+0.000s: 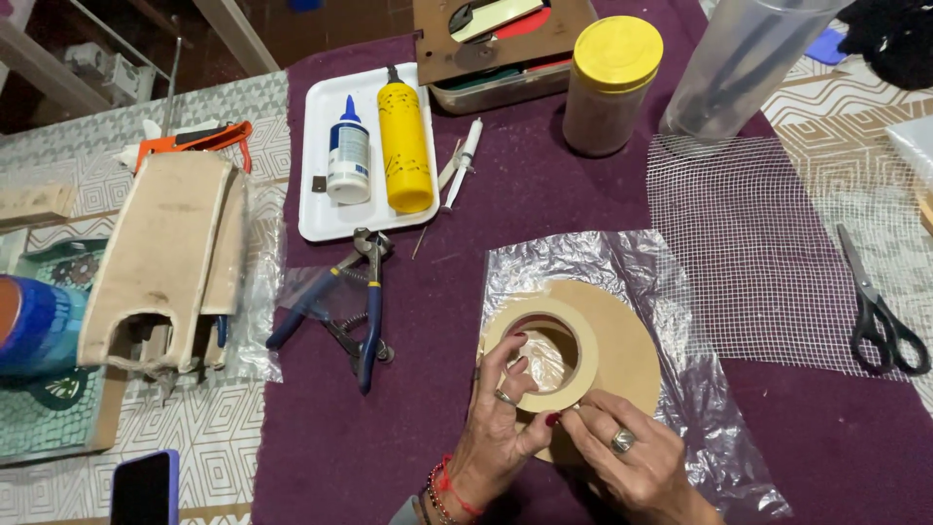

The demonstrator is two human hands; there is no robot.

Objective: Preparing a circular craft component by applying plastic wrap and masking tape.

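Left hand [496, 428] and right hand [627, 457], at 6 o'clock on the table [408, 408]. Left grip narrow, pinching the near rim of the tape roll [541, 352]; right grip narrow, fingertips touching that same rim. Roll flat on a tan disc [622, 340] over a plastic sheet [622, 262]. Pliers [360, 301] at 9 o'clock, well apart. Mesh [739, 243] and scissors [880, 316] at 2–3 o'clock. Open cloth at 7 o'clock.
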